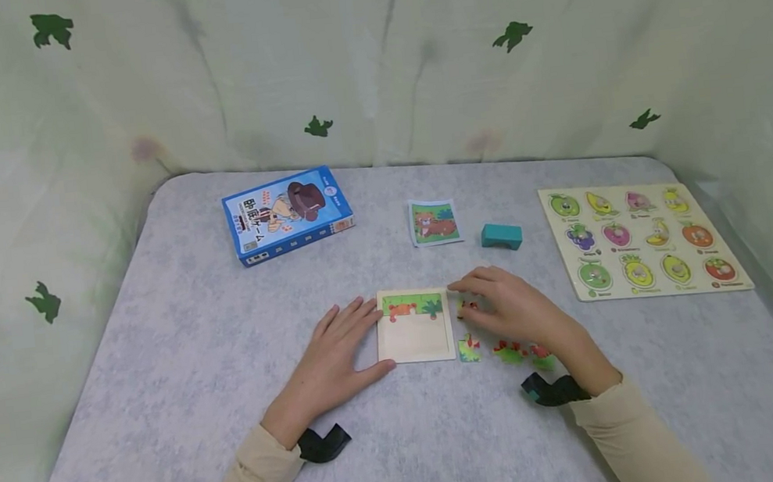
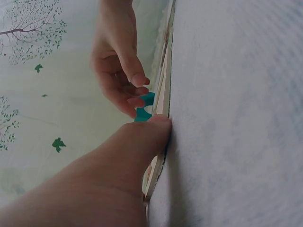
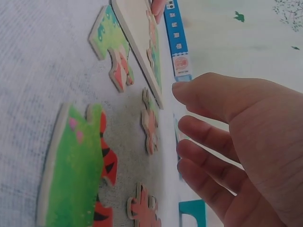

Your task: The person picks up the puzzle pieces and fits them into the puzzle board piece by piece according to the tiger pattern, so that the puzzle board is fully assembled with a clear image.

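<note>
A small wooden puzzle tray (image 1: 414,342) lies on the table with its top row filled by orange and green pieces. My left hand (image 1: 329,366) rests at the tray's left edge, fingers spread and thumb at the lower corner. My right hand (image 1: 516,311) hovers just right of the tray, fingers loosely bent and nothing held, as the right wrist view shows. Beneath and beside it lie loose puzzle pieces: a green and red corner piece (image 1: 468,348), a striped green-edged piece (image 3: 71,165) and a few others, one partly hidden under the hand in the head view.
Behind the tray lie a bear picture card (image 1: 434,222) and a teal block (image 1: 501,236). A blue game box (image 1: 288,214) is at the back left. On the right lies a fruit puzzle board (image 1: 618,260). Fabric walls rise around the table's back and sides.
</note>
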A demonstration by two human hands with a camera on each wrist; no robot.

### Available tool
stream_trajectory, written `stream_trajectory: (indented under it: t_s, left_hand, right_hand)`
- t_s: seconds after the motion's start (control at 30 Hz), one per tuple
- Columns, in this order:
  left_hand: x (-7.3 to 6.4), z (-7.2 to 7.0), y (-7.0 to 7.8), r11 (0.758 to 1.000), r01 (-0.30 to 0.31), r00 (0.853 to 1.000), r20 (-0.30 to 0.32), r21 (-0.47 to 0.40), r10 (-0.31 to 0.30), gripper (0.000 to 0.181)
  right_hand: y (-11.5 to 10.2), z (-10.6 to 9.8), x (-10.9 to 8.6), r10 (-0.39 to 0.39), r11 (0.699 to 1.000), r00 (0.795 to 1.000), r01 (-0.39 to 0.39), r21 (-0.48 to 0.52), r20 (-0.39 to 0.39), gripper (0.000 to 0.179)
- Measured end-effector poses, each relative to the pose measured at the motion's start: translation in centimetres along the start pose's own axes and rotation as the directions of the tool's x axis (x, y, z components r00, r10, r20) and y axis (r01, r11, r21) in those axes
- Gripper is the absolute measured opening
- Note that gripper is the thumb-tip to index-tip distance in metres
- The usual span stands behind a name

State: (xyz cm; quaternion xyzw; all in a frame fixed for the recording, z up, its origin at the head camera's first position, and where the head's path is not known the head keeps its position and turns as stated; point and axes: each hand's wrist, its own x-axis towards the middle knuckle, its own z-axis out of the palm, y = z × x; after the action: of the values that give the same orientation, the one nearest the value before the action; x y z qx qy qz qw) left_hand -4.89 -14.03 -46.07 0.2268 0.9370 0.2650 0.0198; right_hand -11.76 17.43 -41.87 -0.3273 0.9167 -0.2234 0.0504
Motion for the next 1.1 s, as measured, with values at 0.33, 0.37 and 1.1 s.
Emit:
stream_trajectory:
  t_s: [0.33,0.37,1.1]
  left_hand:
    - [0.0,-0.1,0.1,1.0,0.0,1.0,-0.001,-0.001,0.0,0.084]
    - [0.0,-0.1,0.1,1.0,-0.001,1.0,-0.002,0.001,0.001,0.084]
    - [0.0,-0.1,0.1,1.0,0.0,1.0,0.0,0.003,0.0,0.085]
  right_hand:
    - [0.3,0.1,-0.6,0.039,0.999,0.999,-0.039,-0.016,0.012,0.037]
    - [0.4,0.1,-0.6,0.042,0.999,0.999,-0.042,-0.018,0.013,0.037]
    - [1.1,0.4,-1.2,0.08,0.996,0.995,-0.077,-0.04,0.063,0.041]
